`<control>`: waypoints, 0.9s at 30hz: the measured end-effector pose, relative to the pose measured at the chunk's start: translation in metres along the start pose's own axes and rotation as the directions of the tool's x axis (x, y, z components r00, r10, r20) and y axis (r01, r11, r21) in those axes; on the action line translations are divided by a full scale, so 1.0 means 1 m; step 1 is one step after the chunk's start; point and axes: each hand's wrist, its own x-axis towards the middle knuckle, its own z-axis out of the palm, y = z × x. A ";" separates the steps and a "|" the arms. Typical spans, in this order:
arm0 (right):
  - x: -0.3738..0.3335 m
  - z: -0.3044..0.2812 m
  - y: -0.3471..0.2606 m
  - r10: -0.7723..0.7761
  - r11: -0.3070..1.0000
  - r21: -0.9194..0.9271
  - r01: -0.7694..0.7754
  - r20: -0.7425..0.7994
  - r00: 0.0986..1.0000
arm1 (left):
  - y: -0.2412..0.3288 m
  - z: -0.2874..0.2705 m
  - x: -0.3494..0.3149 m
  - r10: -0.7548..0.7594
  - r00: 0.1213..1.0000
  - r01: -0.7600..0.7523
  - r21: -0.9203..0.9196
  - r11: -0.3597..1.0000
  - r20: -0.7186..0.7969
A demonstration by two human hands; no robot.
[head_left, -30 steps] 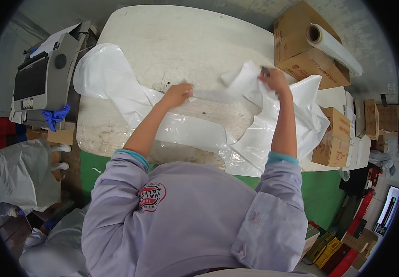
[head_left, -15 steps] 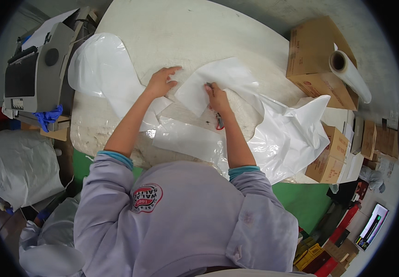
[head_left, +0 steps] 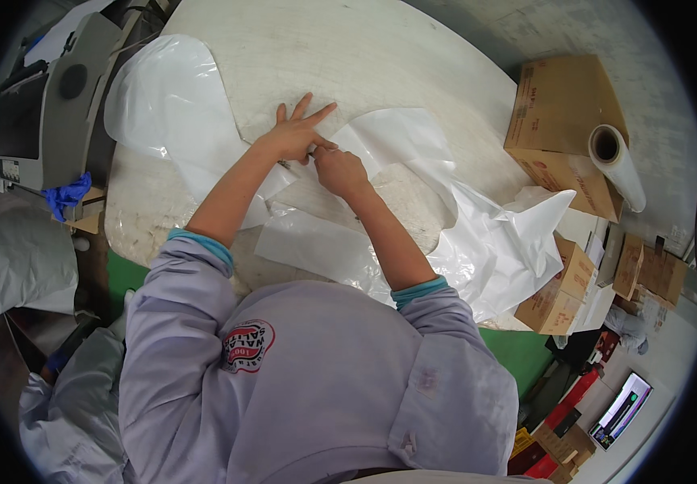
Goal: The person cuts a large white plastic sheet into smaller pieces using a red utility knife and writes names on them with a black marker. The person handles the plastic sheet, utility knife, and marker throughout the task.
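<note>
My left hand [head_left: 288, 139] lies over the white table [head_left: 324, 56] with its fingers spread. My right hand [head_left: 342, 171] is closed beside it, touching or nearly touching its thumb side. A small dark end shows between the two hands, and what my right hand grips is mostly hidden. Under and beyond my right hand lies a curved piece of glossy white sheet [head_left: 403, 131], joined toward the right to a crumpled white sheet [head_left: 497, 250]. Left of my left forearm rests another white sheet with a rounded end [head_left: 172, 97]. A clear strip [head_left: 312, 244] lies between my forearms.
A grey printer [head_left: 58, 105] stands at the left, with a blue glove [head_left: 66, 196] hanging near it. At the right are a large cardboard box [head_left: 562, 113], a roll of clear film [head_left: 622, 173] and a smaller carton [head_left: 558, 286]. A lit screen [head_left: 621, 410] sits lower right.
My right hand has moved left and met my left hand, whose fingers have spread wider. A red-and-grey tool seen earlier by my right wrist no longer shows. The view has shifted slightly.
</note>
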 end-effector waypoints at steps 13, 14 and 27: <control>-0.063 0.011 0.010 0.180 0.978 -0.113 -0.173 0.053 0.982 | 0.022 0.009 -0.006 -0.135 0.978 0.159 0.146 0.976 -0.161; -0.077 0.012 0.017 0.222 0.969 -0.136 -0.209 0.095 0.970 | 0.022 0.012 -0.005 -0.147 0.974 0.170 0.124 0.978 -0.171; -0.038 0.011 0.033 0.260 0.958 0.203 -0.203 -0.317 0.912 | 0.038 0.109 -0.030 -0.102 0.788 0.005 -0.159 0.987 -0.608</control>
